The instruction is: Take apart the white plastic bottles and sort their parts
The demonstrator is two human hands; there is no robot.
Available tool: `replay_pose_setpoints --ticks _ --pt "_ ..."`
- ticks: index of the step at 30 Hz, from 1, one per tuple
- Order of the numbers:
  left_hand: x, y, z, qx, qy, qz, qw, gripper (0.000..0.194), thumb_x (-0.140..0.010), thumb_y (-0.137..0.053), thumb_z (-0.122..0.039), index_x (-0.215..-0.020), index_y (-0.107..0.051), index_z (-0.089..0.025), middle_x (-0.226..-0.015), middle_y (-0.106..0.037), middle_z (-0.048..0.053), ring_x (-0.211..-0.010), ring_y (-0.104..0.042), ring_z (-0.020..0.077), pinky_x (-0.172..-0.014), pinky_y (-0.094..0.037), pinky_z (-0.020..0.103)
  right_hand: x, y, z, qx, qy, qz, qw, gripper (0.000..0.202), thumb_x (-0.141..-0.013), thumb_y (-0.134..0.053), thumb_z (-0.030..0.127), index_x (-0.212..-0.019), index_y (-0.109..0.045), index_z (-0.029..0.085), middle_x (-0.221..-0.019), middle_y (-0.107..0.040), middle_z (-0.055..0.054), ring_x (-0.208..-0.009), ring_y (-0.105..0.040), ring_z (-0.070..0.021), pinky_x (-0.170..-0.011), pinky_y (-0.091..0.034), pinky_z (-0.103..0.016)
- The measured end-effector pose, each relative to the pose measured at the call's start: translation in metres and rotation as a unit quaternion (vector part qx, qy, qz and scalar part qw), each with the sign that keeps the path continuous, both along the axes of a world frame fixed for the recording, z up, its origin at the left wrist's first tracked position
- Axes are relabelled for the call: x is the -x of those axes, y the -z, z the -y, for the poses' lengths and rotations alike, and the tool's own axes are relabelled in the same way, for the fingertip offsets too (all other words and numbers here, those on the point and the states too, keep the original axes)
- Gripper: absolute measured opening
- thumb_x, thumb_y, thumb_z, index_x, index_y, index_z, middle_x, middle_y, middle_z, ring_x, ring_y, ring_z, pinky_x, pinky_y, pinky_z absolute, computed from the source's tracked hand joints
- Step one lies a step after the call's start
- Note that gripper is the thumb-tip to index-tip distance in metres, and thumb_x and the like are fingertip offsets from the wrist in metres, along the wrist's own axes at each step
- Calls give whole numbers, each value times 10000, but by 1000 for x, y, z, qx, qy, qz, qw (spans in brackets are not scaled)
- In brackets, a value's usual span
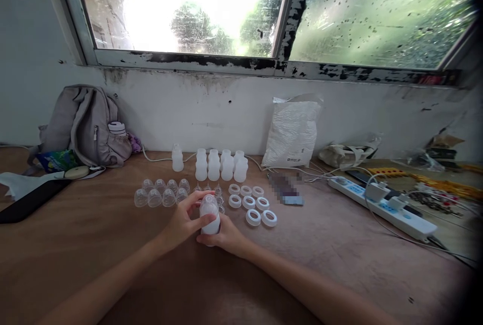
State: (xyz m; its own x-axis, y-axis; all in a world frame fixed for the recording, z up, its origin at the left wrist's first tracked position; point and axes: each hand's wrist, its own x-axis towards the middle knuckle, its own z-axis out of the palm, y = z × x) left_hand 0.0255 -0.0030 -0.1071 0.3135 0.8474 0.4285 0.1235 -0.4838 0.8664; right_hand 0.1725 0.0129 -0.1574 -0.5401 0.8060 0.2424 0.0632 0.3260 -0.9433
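Observation:
A whitish baby bottle [210, 214] with a clear domed cap stands nearly upright between my hands, over the front of the table. My left hand [188, 218] is closed around its upper part. Lower down, my right hand [223, 237] grips the bottle near its base. Just behind the hands are clear nipples [219, 191], partly hidden by them. Rows of clear domed caps [154, 197] lie to the left. White collar rings [249, 202] lie in rows to the right. Several open bottles [214, 165] stand behind, and one capped bottle [177, 158] stands left of them.
A grey backpack [85, 126] leans on the wall at the left, near a black flat object [32, 201]. A white plastic bag [292, 133] stands at the back. On the right are a power strip [383, 208] with plugged-in chargers, loose cables and yellow strips [422, 179].

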Motion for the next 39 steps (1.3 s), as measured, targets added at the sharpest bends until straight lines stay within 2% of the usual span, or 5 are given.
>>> replay_pose_setpoints --ticks 9,14,19,28,39 --pt "0 23 1 13 40 16 999 697 -637 -689 -323 -1234 -347 -213 -1238 -431 105 -1123 -421 243 -928 -360 361 -46 -36 3 -68 -73 80 992 826 -566 -744 307 -1260 -310 196 -1236 -431 -101 -1133 -411 -234 -952 -338 -379" --pt "-3 37 -4 73 87 -20 993 634 -624 -695 -324 -1156 -383 -178 -1114 -515 90 -1009 -501 217 -848 -409 339 -56 -78 4 -121 -5 113 986 566 -701 -638 327 -1200 -386 236 -1193 -465 -73 -1059 -469 -182 -892 -396 -341" --pt "-5 23 1 41 58 -113 991 446 -682 -624 -374 -1041 -472 -157 -956 -570 45 -850 -541 181 -720 -434 283 -44 -103 9 -179 13 179 967 394 -695 -638 333 -1056 -518 229 -1028 -571 -37 -877 -542 -160 -677 -455 -246" --pt "12 -10 4 -99 -43 -377 920 386 -657 -567 -293 -1032 -497 -233 -873 -628 23 -749 -590 202 -616 -403 267 -59 -85 11 -182 40 225 956 415 -649 -674 364 -1019 -562 213 -894 -620 -31 -705 -547 -138 -559 -422 -214" --pt "12 -29 19 -123 -48 -452 882 344 -652 -542 -285 -992 -506 -245 -820 -631 6 -709 -593 207 -558 -357 250 -59 -74 22 -168 33 159 972 413 -667 -666 336 -1045 -559 208 -898 -618 -37 -728 -555 -138 -605 -438 -218"
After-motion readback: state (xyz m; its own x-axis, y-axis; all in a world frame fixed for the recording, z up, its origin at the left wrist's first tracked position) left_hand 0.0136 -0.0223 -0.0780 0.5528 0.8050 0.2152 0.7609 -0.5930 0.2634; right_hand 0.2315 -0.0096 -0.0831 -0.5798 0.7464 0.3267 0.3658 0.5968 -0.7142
